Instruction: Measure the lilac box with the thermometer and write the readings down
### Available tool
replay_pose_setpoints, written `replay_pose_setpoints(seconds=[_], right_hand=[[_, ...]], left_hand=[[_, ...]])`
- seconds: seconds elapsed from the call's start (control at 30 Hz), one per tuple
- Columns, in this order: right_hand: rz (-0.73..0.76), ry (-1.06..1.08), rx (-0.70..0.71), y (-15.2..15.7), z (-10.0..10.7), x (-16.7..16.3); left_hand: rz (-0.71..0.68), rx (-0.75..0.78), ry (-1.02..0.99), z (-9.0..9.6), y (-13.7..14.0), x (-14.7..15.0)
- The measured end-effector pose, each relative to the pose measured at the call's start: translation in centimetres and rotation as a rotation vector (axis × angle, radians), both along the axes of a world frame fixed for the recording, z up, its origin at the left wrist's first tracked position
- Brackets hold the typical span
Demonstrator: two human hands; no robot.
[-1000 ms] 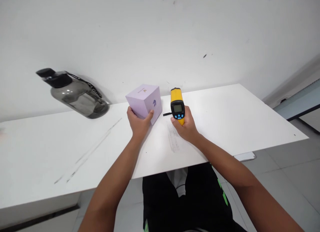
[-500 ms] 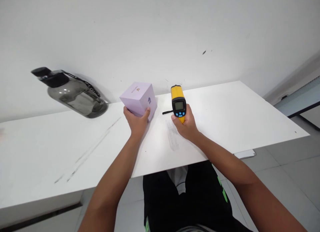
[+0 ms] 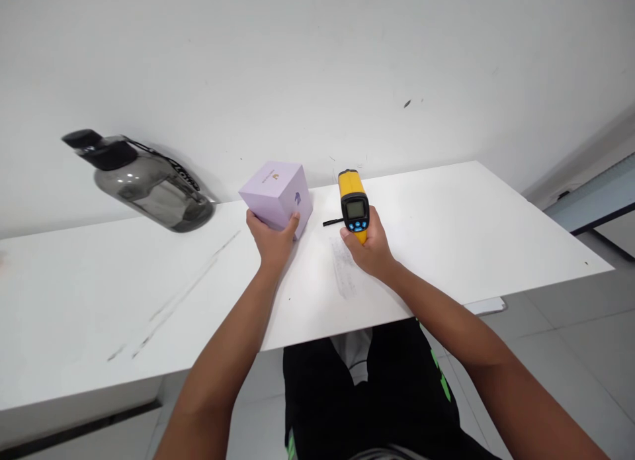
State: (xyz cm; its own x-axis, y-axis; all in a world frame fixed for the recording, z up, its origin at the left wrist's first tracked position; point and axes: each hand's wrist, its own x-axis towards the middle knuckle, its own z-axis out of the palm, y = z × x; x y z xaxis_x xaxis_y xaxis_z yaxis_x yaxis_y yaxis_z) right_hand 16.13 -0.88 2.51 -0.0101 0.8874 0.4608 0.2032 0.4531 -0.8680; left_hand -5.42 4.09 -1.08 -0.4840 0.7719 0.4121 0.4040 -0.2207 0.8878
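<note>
A pale purple box (image 3: pixel 270 185) with a small gold mark on top stands on the white table, and my left hand (image 3: pixel 274 245) grips its near corner, thumb on the right face. To the right, my right hand (image 3: pixel 372 251) is wrapped round the handle of a yellow and black infrared thermometer (image 3: pixel 351 183). The thermometer's small grey screen and blue buttons face me, and its nose points toward the wall. Its trigger and my right fingers are mostly hidden behind it. A short black strap (image 3: pixel 332 222) sticks out left of the handle.
A grey see-through water bottle (image 3: pixel 159 192) with a black lid and strap stands at the back left, near the wall (image 3: pixel 317 69). The white table (image 3: pixel 446 228) bears dark scuffs on its left part. Its front edge runs just before my lap.
Almost nothing differs. The view has shifted very slightly; both hands keep the same hold on the box and the thermometer.
</note>
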Motion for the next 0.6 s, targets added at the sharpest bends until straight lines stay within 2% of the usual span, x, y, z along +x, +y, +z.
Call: replay_pose_setpoints(seconds=[0.6], right_hand=[[0.022, -0.002, 0.010, -0.09, 0.07, -0.04]], left_hand=[[-0.006, -0.008, -0.001, 0.35, -0.17, 0.23]])
